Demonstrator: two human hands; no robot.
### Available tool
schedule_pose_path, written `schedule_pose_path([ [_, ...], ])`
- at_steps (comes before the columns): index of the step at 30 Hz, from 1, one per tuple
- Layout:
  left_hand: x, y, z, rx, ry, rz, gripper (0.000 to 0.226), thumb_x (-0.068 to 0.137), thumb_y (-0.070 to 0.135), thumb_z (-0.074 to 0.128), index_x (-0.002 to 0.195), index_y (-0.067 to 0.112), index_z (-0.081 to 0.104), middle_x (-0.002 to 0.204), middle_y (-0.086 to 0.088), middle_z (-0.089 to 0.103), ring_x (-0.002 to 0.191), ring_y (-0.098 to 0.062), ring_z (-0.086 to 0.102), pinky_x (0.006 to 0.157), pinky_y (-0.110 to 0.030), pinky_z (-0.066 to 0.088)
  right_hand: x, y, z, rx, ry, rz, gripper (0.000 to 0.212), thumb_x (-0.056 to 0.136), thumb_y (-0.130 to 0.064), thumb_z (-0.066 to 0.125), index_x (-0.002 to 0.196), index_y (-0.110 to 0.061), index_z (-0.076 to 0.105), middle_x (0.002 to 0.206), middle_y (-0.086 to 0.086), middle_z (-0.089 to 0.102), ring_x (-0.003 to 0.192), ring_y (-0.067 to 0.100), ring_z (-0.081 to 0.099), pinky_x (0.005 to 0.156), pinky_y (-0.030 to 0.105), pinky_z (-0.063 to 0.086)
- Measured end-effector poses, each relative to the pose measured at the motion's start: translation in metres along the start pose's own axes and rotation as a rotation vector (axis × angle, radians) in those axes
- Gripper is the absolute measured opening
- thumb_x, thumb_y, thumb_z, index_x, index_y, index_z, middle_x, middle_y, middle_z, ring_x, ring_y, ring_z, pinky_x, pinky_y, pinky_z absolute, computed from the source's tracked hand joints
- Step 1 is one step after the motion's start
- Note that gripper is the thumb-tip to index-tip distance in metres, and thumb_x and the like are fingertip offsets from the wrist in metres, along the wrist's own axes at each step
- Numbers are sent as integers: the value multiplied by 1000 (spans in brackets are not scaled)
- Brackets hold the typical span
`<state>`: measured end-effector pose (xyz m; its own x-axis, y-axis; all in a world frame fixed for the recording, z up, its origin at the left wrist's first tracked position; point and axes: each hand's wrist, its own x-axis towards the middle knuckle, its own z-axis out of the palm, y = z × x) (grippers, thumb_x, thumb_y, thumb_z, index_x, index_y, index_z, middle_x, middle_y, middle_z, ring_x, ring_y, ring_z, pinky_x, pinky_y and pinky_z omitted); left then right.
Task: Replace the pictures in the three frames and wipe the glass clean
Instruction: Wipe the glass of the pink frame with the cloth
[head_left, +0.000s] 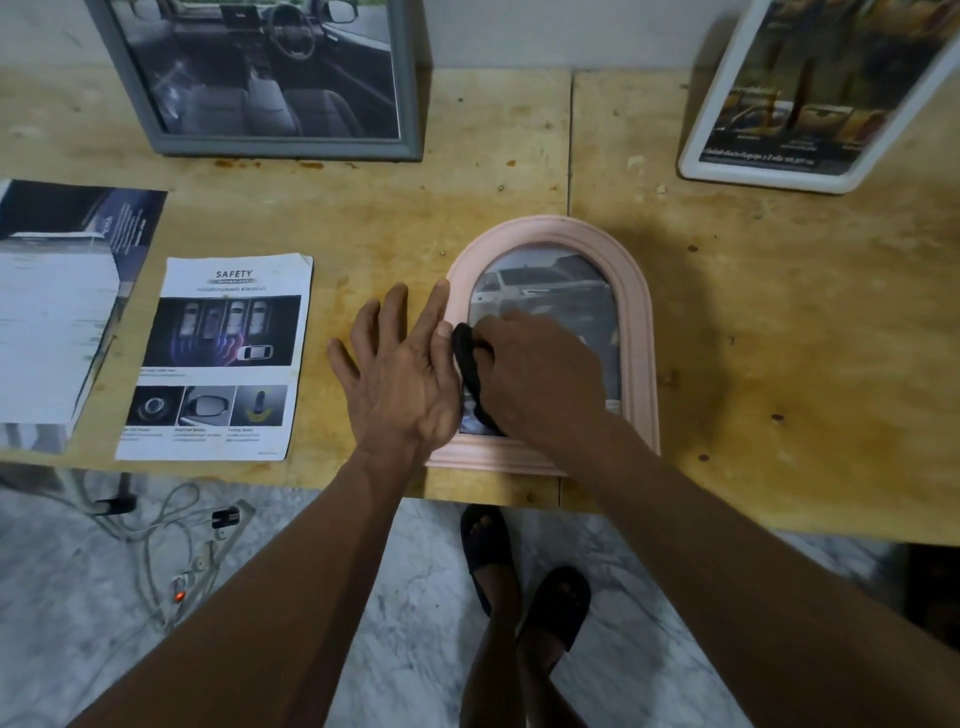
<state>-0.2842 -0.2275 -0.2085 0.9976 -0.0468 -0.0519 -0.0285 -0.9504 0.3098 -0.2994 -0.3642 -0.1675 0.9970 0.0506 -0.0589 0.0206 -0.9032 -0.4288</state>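
While wiping centre-frame, keep left hand (397, 374) flat, fingers spread, bracing pink arched frame (641, 332); right hand (540, 371) clamping black cloth (467, 364).

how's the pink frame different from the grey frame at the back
The pink frame is arched and lies flat on the table; the grey frame is rectangular and stands propped up. The pink frame has both hands on it, the right hand pressing a black cloth; the grey frame is untouched. Both hold car pictures.

arched frame (644, 332) flat on table (779, 312); leaflet (218, 358) left
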Motion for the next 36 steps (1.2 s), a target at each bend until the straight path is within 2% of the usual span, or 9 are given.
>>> schedule_pose_path([
  [6, -1, 1, 0, -9, 3, -10, 48, 106, 47, 20, 154, 48, 25, 162, 4, 25, 150, -23, 12, 117, -62, 8, -37, -4, -3, 45, -46, -23, 23, 98, -34, 46, 98, -24, 67, 81, -6, 45, 77, 19, 50, 63, 31, 30],
  [12, -2, 2, -1, -20, 7, 2, 48, 106, 47, 22, 154, 45, 27, 162, 2, 26, 150, -24, 13, 117, -63, 9, -47, 21, -16, 7, -193, -50, 16, 96, -32, 52, 107, -29, 63, 84, -7, 48, 76, 18, 53, 54, 29, 36],
  [15, -1, 1, -1, -25, 20, 12, 47, 107, 46, 24, 153, 45, 29, 161, 2, 28, 149, -25, 15, 116, -64, 12, -51, 45, -28, -40, -269, -33, 16, 94, -26, 53, 106, -29, 63, 91, -7, 55, 77, 17, 56, 59, 35, 50],
  [18, -2, 1, -1, -23, 23, 18, 47, 107, 45, 25, 154, 44, 30, 161, 1, 28, 149, -25, 16, 115, -64, 14, -48, 55, -44, -200, -365, -27, 13, 94, -27, 53, 101, -25, 63, 91, -3, 60, 70, 16, 56, 50, 29, 44],
  [20, -2, 0, -2, -17, 21, 14, 48, 107, 46, 24, 154, 43, 29, 161, 2, 28, 149, -25, 15, 115, -64, 13, -38, 57, -59, -246, -407, 8, 22, 95, -35, 49, 102, -22, 66, 92, 1, 64, 72, 19, 59, 54, 28, 47],
  [23, -2, 0, -1, -22, 14, 10, 48, 107, 46, 23, 154, 44, 27, 162, 2, 26, 150, -24, 13, 116, -64, 11, -8, 64, -76, -108, -184, 110, 24, 98, -36, 49, 109, -20, 63, 98, 2, 60, 81, 19, 54, 67, 31, 43],
  [26, -2, 0, -1, -21, 17, 18, 47, 107, 46, 23, 154, 45, 26, 162, 1, 26, 150, -25, 13, 116, -64, 11, 32, 66, -68, -41, 41, 49, 25, 101, -30, 44, 115, -16, 59, 100, 2, 48, 90, 19, 45, 74, 32, 36],
  [31, -1, -1, 1, -13, 24, 9, 48, 107, 47, 22, 154, 45, 26, 162, 2, 26, 150, -24, 14, 116, -63, 11, 45, 69, -26, -157, -30, -113, 33, 102, -26, 42, 130, -21, 59, 124, 4, 53, 116, 28, 41, 91, 44, 41],
  [36, -1, 0, 1, -19, 23, 4, 48, 107, 47, 22, 154, 45, 26, 162, 2, 26, 150, -24, 14, 116, -64, 11, 35, 84, -15, -248, -25, -141, 35, 92, -24, 50, 125, -16, 60, 122, 4, 56, 115, 31, 45, 96, 46, 42],
])
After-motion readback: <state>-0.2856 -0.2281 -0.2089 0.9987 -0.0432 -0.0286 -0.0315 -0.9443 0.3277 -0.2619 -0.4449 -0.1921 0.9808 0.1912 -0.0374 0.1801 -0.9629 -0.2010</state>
